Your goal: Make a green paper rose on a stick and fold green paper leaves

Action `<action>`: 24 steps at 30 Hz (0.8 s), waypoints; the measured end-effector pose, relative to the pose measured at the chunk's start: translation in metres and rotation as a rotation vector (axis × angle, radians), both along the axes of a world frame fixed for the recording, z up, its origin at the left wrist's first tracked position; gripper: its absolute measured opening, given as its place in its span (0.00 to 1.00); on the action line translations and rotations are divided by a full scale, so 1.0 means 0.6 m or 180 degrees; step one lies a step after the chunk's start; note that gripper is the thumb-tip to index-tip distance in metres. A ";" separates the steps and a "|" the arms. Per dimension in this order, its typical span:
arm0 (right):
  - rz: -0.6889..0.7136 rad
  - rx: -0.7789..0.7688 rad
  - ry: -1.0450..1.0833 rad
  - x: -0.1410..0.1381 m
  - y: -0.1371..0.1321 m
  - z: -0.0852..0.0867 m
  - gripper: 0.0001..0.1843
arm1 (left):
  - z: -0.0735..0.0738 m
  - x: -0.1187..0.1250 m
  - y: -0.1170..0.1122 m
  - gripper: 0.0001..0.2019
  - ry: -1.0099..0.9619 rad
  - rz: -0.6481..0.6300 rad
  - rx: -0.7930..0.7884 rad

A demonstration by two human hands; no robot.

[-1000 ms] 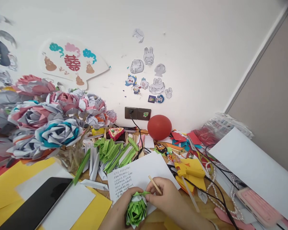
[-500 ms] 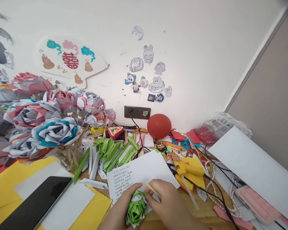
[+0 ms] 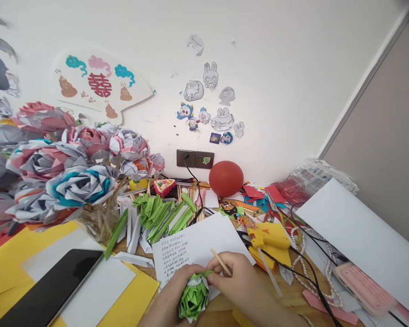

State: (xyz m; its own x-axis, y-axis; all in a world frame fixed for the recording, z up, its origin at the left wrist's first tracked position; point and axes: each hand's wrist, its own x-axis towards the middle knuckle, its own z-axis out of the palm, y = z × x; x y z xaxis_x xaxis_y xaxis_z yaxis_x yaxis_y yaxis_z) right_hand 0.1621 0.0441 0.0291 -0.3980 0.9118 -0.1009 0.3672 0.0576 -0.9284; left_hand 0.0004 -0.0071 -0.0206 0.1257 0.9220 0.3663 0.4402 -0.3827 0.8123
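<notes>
At the bottom middle, my left hand (image 3: 168,297) is wrapped around a green and white folded paper flower (image 3: 193,297). My right hand (image 3: 240,284) pinches a thin wooden stick (image 3: 220,262) against the flower's top edge. Both hands work over a white sheet with handwriting (image 3: 196,245) lying on the desk.
Several green folded paper strips (image 3: 158,215) lie behind the sheet. Large paper roses (image 3: 75,184) fill the left. A black phone (image 3: 51,290) rests on white and yellow paper. A yellow glue gun (image 3: 271,240), cables, a red ball (image 3: 226,178) and a white board (image 3: 361,236) crowd the right.
My right hand dipped with the stick lower half a second ago, then came back up, so the stick tip stands out again above the flower. My left hand keeps its grip.
</notes>
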 end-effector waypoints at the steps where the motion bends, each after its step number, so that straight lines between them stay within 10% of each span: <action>1: 0.0049 -0.0089 0.0096 0.001 0.002 0.001 0.06 | 0.001 0.000 0.000 0.21 0.0001 -0.0044 0.0022; 19: 0.0414 0.0834 -0.0800 0.007 -0.029 0.036 0.15 | -0.001 -0.002 0.001 0.21 -0.0079 0.0112 0.0256; 24: 0.0754 0.1535 -0.1237 0.006 -0.046 -0.006 0.23 | -0.008 -0.005 -0.002 0.21 -0.0136 0.0263 0.0146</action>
